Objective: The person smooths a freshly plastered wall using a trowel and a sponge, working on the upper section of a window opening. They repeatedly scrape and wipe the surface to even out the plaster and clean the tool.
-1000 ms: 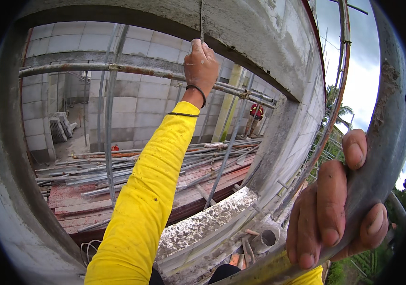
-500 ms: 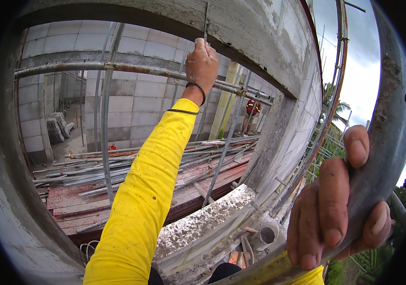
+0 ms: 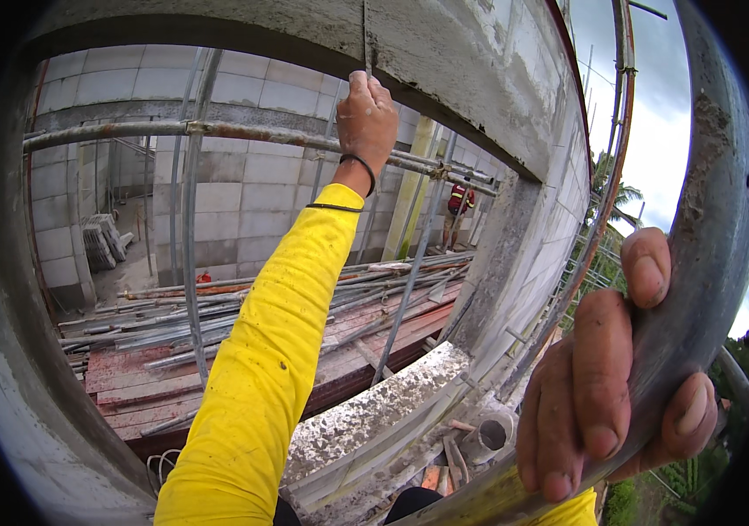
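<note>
My left hand (image 3: 367, 123), in a yellow sleeve with a black band at the wrist, is raised to the underside of a concrete lintel (image 3: 304, 44) over a window opening. Its fingers are closed around the lower end of a thin, dark, straight tool (image 3: 366, 35), seen edge-on against the lintel's face; its exact kind does not show. Close to the camera on the right, my right hand (image 3: 589, 386) is wrapped round a thick grey metal scaffold pipe (image 3: 699, 237), fingers on one side and thumb on the other.
Scaffold pipes (image 3: 252, 131) cross the opening beyond my left hand. Below it lies a mortar-spattered sill (image 3: 383, 403). Inside, loose metal pipes (image 3: 173, 329) rest on reddish boards (image 3: 142, 377). A person (image 3: 458, 206) in a red top stands farther back. Outside are another upright pole (image 3: 620, 131) and greenery.
My left hand and the thin tool have shifted slightly left along the lintel. My right hand keeps its hold on the pipe, appearing slightly lower and to the left in view.
</note>
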{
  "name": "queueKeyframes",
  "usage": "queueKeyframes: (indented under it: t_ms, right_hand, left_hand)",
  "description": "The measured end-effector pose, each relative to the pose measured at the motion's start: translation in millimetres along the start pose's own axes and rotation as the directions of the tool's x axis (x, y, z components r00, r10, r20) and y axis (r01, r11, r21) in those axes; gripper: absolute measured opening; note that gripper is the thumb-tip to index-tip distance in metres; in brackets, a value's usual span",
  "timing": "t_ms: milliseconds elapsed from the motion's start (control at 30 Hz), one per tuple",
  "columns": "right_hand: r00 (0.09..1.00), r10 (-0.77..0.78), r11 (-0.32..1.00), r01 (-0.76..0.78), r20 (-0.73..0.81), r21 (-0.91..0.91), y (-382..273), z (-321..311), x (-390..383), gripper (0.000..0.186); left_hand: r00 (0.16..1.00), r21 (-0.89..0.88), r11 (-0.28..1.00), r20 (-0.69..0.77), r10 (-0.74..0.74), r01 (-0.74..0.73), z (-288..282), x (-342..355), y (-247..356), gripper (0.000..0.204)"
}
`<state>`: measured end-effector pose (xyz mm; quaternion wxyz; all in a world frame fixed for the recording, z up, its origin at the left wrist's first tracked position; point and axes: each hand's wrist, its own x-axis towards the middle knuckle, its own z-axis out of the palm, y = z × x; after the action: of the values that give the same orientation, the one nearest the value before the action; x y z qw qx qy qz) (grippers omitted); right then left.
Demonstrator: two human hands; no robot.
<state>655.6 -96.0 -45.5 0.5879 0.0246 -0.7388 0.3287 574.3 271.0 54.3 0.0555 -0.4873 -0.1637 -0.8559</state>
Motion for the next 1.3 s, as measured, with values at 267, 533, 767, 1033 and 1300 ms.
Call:
queueKeyframes:
  t_ms: [267,533,767,1033,1300]
  right_hand:
    - [0.999,0.033,0.999,-0.033,-0.007,-0.002,-4.4,4.1,-0.4,0.047]
    - [0.994,0.106,0.993,-0.104,0.028,-0.048,-12.4,-1.3,1.0,0.048]
    - [1.0,0.031,0.998,-0.031,0.006,0.05,7.1,-3.7,0.8,0.049]
    - [0.998,0.046,0.999,-0.045,0.053,-0.024,-4.9,-3.8,2.2,0.048]
    - [0.996,0.078,0.996,-0.079,0.036,0.027,-4.8,2.9,2.2,0.049]
  left_hand:
    - [1.0,-0.007,1.0,0.029,0.001,-0.001,11.0,-9.0,1.4,0.02]
    - [1.0,-0.014,1.0,-0.029,0.0,0.0,10.0,-3.0,-3.5,0.022]
    - [0.999,-0.006,1.0,0.018,-0.03,0.03,-5.2,-6.5,-11.6,0.024]
    - [0.943,-0.057,0.998,0.333,-0.004,0.025,5.6,-10.2,-21.4,0.03]
    - [0.87,0.015,0.992,0.478,-0.119,0.127,-11.4,24.9,-20.1,0.034]
